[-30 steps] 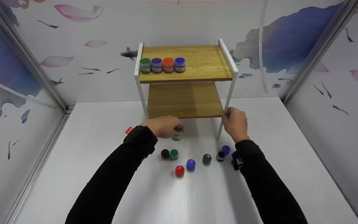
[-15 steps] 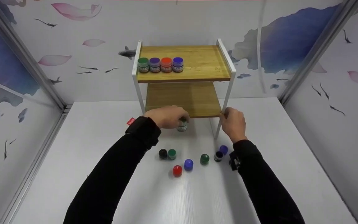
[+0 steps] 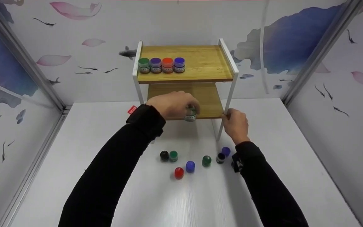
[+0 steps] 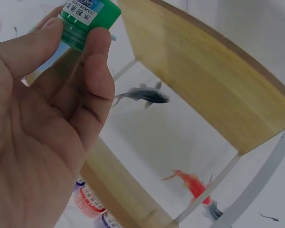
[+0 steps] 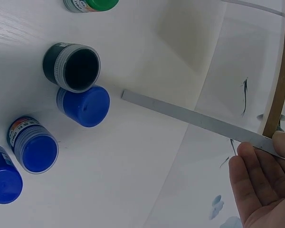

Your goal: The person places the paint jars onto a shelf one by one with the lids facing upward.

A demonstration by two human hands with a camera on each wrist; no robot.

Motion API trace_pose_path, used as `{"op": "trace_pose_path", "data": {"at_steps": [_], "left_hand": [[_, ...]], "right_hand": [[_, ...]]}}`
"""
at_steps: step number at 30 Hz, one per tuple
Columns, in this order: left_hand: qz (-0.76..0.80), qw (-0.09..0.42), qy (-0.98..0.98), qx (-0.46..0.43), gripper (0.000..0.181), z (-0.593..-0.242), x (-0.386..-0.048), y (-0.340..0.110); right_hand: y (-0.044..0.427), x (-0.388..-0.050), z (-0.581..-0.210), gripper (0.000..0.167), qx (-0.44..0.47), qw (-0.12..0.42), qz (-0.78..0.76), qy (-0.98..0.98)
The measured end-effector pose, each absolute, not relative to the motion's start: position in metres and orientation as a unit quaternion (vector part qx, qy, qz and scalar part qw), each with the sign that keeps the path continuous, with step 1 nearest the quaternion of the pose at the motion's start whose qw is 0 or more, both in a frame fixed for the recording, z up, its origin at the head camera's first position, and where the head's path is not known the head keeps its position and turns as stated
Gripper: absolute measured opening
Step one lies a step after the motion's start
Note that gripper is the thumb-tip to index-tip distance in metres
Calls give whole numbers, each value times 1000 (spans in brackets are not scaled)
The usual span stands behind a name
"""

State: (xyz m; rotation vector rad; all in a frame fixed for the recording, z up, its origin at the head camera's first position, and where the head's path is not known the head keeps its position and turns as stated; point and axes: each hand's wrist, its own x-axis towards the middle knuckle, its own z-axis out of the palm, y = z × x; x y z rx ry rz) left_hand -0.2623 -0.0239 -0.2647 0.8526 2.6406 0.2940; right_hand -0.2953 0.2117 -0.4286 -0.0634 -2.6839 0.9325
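Observation:
The left hand (image 3: pixel 175 104) pinches a small green jar (image 3: pixel 190 114) between thumb and fingers, in front of the lower wooden shelf (image 3: pixel 209 102). In the left wrist view the jar (image 4: pixel 90 21) shows a printed label, its body gripped by the fingertips. At the rack's front right leg, the right hand (image 3: pixel 236 125) grips the white post beside the lower shelf's corner; the right wrist view shows its thumb and fingers around the white leg (image 5: pixel 199 118). Four jars line the left of the upper shelf (image 3: pixel 205 63), the rightmost with a blue lid (image 3: pixel 179 64).
On the white table in front of the rack stand a black jar (image 3: pixel 164 156), a green jar (image 3: pixel 173 156), a red one (image 3: pixel 179 173), a blue one (image 3: pixel 190 166), another green one (image 3: pixel 206 161), and a dark jar (image 3: pixel 220 158) touching a blue-lidded one (image 3: pixel 226 151).
The left hand has risen from near the table with the green jar, moving up and to the right to the lower shelf's front edge. The right hand keeps its grip on the leg.

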Motion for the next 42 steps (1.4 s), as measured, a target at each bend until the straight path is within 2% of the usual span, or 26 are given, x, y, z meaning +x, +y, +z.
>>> {"op": "trace_pose_path", "data": {"at_steps": [13, 21, 31, 42], "left_hand": [[99, 153, 940, 290, 29, -214, -262, -20], [102, 105, 950, 276, 33, -197, -271, -20], [76, 6, 960, 270, 38, -195, -291, -22], [51, -42, 961, 270, 38, -208, -309, -26]], "right_hand": [[211, -296, -428, 17, -28, 149, 326, -933], [211, -295, -428, 17, -23, 146, 326, -934], [211, -296, -427, 17, -27, 149, 321, -935], [209, -295, -426, 17, -35, 146, 323, -935]]}}
